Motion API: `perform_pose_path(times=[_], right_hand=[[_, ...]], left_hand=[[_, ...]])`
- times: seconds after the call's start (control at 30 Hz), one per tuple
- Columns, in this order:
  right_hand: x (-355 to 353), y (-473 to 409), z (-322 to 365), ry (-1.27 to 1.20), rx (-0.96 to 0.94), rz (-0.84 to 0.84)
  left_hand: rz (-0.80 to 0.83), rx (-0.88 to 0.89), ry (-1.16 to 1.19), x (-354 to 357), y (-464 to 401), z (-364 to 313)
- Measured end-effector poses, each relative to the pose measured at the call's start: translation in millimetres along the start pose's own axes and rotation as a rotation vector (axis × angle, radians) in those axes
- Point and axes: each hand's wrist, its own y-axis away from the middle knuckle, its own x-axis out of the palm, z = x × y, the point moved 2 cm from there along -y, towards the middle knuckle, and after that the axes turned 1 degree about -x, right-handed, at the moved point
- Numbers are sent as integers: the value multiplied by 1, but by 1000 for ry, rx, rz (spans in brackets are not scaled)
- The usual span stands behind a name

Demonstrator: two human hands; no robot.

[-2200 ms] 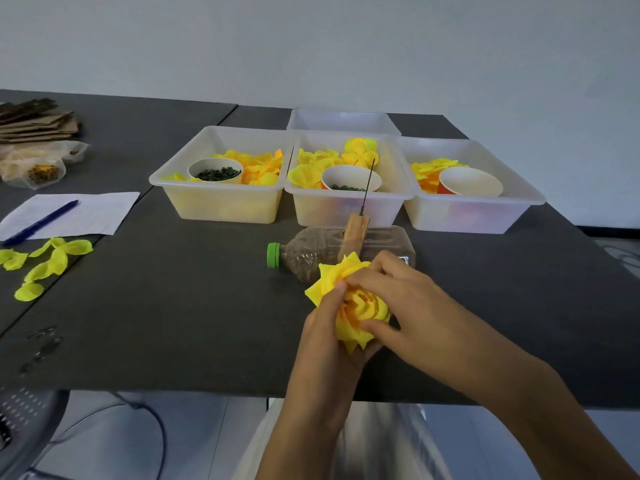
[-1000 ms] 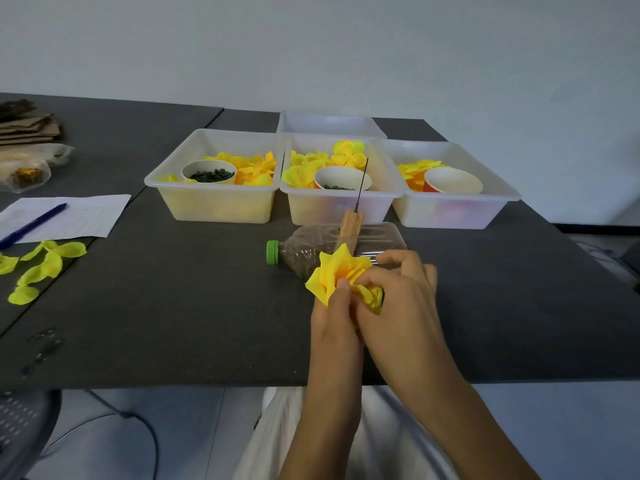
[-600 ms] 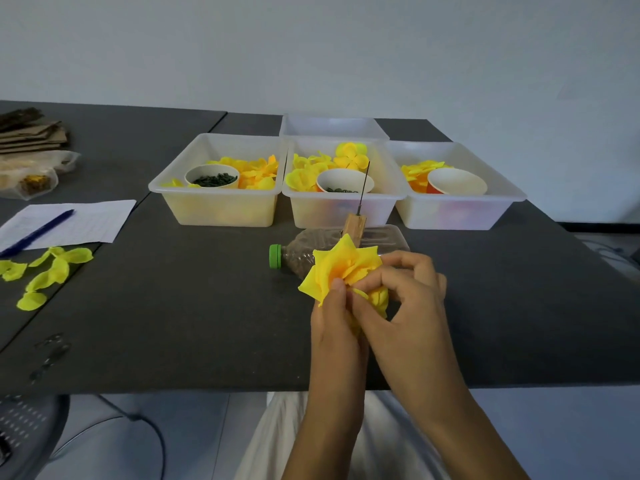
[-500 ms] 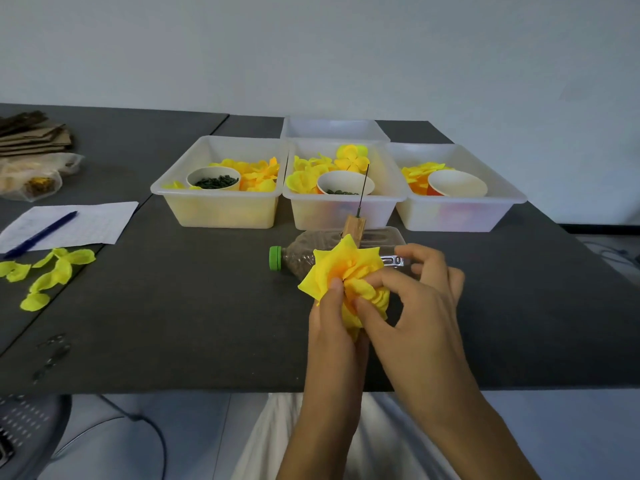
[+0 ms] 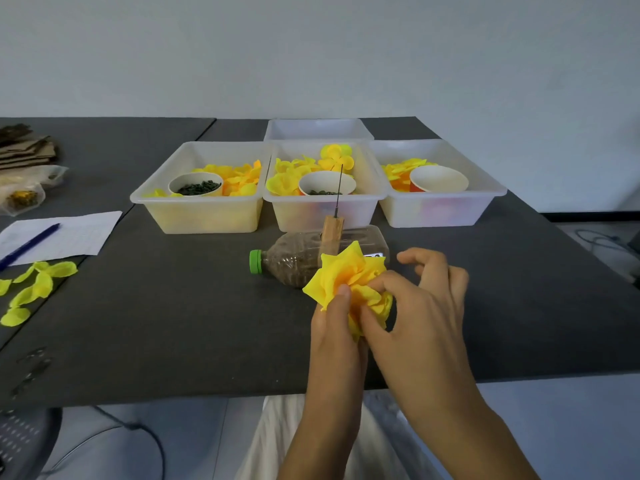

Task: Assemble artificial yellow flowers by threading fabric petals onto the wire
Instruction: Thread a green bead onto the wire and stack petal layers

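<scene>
Rt hand fingers spread wider; thumb+index pinch flower, left hand grip pinching underneath.

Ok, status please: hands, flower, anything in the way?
Left hand holds flower from below. Right hand pinches its petals. Wire stands free behind; bottle lies beside the flower.

Craft workroom: petal-filled bins on dark tables

A dark grey table carries four translucent plastic bins at its far side, a green-capped bottle lying nearer, and paper, pen and loose yellow petals at left.
</scene>
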Motion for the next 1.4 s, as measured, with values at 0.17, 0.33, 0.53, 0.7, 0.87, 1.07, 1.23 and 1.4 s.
perform_pose_path(times=[0.17, 0.33, 0.53, 0.7, 0.87, 1.07, 1.23, 1.4], right_hand=[[0, 2, -7, -162, 35, 18], [-3, 1, -18, -444, 171, 35], [-13, -6, -24, -435, 78, -16], [-40, -20, -29, -370, -95, -10], [-39, -29, -32, -144, -306, 238], [-39, -45, -40, -17, -369, 249], [-35, -52, -41, 56, -419, 338], [-24, -53, -39, 14, -441, 373]], left_hand=[[20, -18, -30, 10, 2, 6], [9, -63, -47, 18, 3, 10], [45, -232, 190, 25, 0, 5], [82, -295, 347, 17, -6, -6], [139, -276, 289, 15, -10, -7], [129, -229, 204, 12, -17, -3], [188, -195, 21, 5, -18, -4], [214, -288, 36, 6, -21, -7]])
